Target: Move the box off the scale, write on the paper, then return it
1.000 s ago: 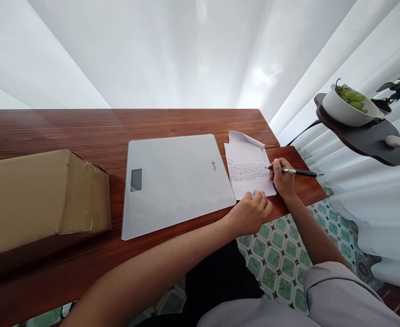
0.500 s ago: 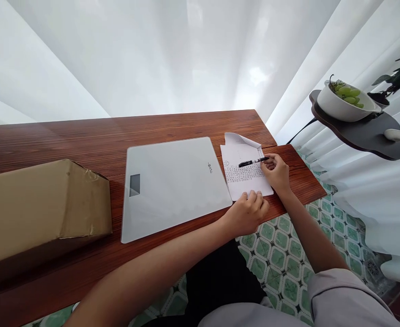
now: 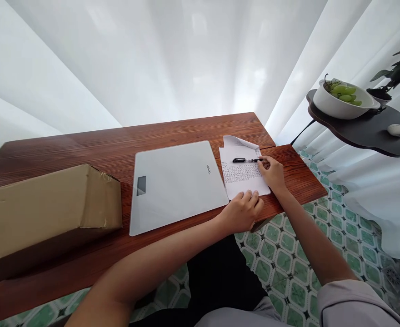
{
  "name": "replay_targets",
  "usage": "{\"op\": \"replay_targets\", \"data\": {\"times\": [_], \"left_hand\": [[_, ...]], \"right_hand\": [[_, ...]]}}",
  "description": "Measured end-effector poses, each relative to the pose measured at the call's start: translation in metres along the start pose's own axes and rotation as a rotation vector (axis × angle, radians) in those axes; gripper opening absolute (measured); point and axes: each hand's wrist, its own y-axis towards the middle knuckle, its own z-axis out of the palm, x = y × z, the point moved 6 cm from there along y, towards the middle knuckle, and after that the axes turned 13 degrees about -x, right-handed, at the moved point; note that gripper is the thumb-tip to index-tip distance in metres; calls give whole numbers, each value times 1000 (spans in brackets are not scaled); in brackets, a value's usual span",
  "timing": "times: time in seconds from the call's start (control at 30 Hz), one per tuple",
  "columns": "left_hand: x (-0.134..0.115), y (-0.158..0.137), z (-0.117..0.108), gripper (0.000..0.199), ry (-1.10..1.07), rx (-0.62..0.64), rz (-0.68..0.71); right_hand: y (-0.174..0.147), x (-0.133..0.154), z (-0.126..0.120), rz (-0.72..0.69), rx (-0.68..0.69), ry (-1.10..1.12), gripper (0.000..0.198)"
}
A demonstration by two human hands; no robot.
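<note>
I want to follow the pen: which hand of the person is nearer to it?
Right. The right hand touches the pen at its right end, on the paper. The left hand rests on the paper's near edge, apart from the pen.

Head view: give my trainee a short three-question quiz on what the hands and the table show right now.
1. True or false: the pen lies flat across the paper.
2. Which hand presses the near edge of the paper: A left, B right?
3. Fill in: the white scale sits between the paper and the cardboard ____.

Key: 1 true, with the right hand touching its end. 2 A. 3 box.
</note>
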Motion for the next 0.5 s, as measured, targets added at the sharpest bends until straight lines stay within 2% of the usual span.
{"op": "replay_targets", "data": {"times": [0.17, 0.3, 0.5], "left_hand": [[0, 0, 2, 33, 7, 1, -7], [0, 0, 2, 34, 33, 5, 6], [-2, 1, 1, 36, 71, -23, 32]], "right_hand": [[2, 2, 0, -55, -10, 13, 38], [2, 3, -4, -63, -41, 6, 34], [-2, 7, -2, -87, 30, -44, 43]]}}
